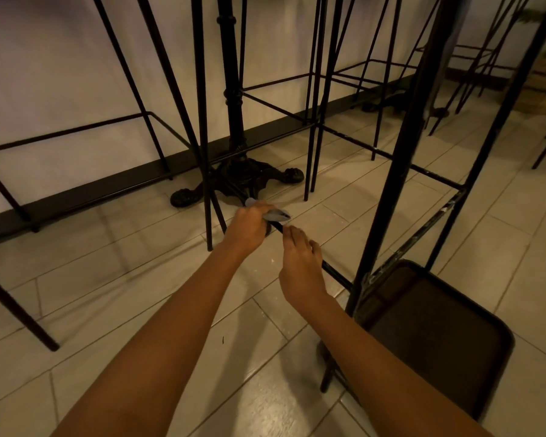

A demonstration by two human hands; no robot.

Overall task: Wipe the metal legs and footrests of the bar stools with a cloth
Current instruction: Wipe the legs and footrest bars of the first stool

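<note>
Footrest [336, 274]: the low black bar of the nearest stool ran just above the floor [139, 279], from the stool leg [391, 171] on my right toward the table base [240, 178]. Both my hands were on it.
Cloth [276, 215]: it was pale and bunched over the far end of the bar, with a loose fold poking out past my knuckles.
Left hand [249, 227]: my fingers were curled round the cloth and the bar together.
Right hand [300, 266]: it lay along the bar nearer me, fingers pressed together. I could not tell whether they hooked underneath.
Risk, slipping: I judged the bunched cloth could ride off so thin a bar and leave its underside unwiped.
Risk, snagging: the side rail [423, 234] showed whitish chipped patches, and the loose fold could have caught on rough metal there.
Risk, stool shifting: a hard pull along the bar might have dragged the light frame over the tiles into the folding chair [438, 342] just beside the leg.
Risk, knuckles: the neighbouring stool's legs [207, 216] stood near my left hand, so a long stroke could have struck them.
</note>
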